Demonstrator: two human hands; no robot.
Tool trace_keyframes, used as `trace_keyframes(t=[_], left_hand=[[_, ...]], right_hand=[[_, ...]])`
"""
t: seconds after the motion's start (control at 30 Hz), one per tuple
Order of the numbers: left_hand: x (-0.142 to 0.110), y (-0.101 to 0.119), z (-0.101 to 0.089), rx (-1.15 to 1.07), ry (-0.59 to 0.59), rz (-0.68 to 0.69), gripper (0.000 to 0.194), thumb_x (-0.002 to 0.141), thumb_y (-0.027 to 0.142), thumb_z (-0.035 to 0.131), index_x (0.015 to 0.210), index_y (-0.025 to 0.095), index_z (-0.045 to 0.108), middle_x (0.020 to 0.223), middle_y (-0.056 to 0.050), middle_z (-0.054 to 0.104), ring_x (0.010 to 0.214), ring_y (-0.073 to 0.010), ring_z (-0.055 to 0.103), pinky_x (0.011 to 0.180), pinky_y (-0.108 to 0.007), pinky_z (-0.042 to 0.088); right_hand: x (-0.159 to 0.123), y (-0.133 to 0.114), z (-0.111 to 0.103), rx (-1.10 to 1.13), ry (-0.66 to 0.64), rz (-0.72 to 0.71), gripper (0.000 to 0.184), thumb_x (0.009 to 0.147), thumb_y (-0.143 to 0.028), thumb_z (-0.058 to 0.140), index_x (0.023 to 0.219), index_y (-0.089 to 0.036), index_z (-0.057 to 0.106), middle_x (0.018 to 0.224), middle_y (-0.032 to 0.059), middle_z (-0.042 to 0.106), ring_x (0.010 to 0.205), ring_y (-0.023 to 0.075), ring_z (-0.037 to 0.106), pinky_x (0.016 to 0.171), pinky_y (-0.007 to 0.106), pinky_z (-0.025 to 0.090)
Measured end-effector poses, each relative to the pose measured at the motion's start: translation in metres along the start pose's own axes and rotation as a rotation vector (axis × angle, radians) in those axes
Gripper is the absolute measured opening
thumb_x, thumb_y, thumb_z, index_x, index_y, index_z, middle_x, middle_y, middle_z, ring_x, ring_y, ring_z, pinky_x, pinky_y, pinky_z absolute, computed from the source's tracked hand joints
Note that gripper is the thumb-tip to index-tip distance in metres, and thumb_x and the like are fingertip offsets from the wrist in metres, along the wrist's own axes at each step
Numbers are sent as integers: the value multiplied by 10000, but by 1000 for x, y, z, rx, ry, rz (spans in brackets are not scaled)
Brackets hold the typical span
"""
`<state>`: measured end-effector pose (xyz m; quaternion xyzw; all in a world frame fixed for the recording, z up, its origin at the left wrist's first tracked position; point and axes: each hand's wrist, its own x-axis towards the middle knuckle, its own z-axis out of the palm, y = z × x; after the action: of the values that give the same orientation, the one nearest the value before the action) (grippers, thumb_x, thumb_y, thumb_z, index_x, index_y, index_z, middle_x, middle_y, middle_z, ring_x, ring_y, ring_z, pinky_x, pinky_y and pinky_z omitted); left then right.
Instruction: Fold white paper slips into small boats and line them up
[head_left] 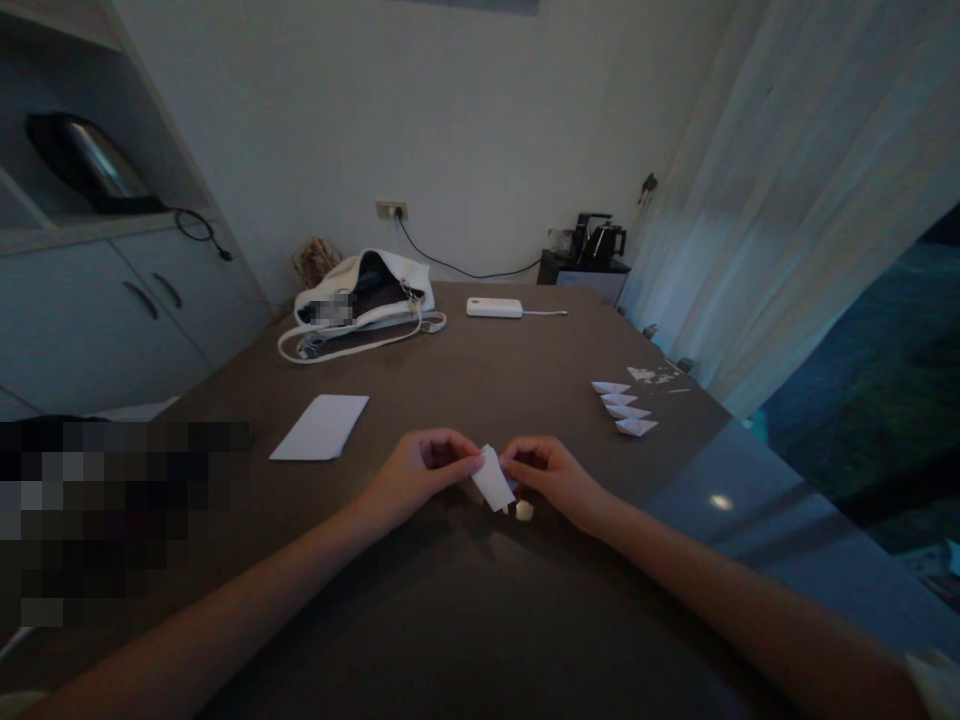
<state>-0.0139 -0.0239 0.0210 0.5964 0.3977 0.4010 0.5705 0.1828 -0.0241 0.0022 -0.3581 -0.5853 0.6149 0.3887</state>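
Note:
A small folded piece of white paper (493, 482) is held up over the near middle of the table. My left hand (435, 460) pinches its left edge between thumb and fingers. At its upper right, my right hand (555, 475) grips it with bent fingers. Just below the paper lies a small pale scrap (524, 511), with other bits partly hidden behind the paper and hands. A stack of white paper (321, 428) lies to the left. Over on the right, several folded paper boats (628, 411) stand in a row.
Paper scraps (652, 376) lie near the right edge of the brown table (480, 370). A white handbag (367, 300) with a strap sits at the back left. Behind the middle is a white power bank (493, 308) with a cable. A curtain (720, 200) hangs at right.

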Motion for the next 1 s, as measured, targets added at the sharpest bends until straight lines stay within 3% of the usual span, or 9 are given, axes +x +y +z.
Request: trace_keyframes(t=[0.17,0.4,1.0], left_hand=[[0,-3,-1,53,-2,14,210,709,261,736,869,139,676,812,-33,723,738,-154,674,704,-261,528],[-1,-2,-2,162,-8,54,172,738,264,706,859,145,732,871,-60,750,807,-186,686,749,-279,531],[-4,3,3,194,-21,55,171,744,247,691,871,142,734,831,-60,748,773,-180,681,717,-268,525]], right_hand=[[-1,0,1,-33,35,-19,297,732,-439,700,818,-155,684,676,-5,622,526,75,524,477,186,412],[-3,0,4,-79,62,-2,240,709,-373,727,693,-136,690,564,-14,608,491,75,523,485,201,395],[-4,2,7,-50,149,-24,228,684,-362,744,754,-151,694,631,-4,638,521,84,548,500,205,429]])
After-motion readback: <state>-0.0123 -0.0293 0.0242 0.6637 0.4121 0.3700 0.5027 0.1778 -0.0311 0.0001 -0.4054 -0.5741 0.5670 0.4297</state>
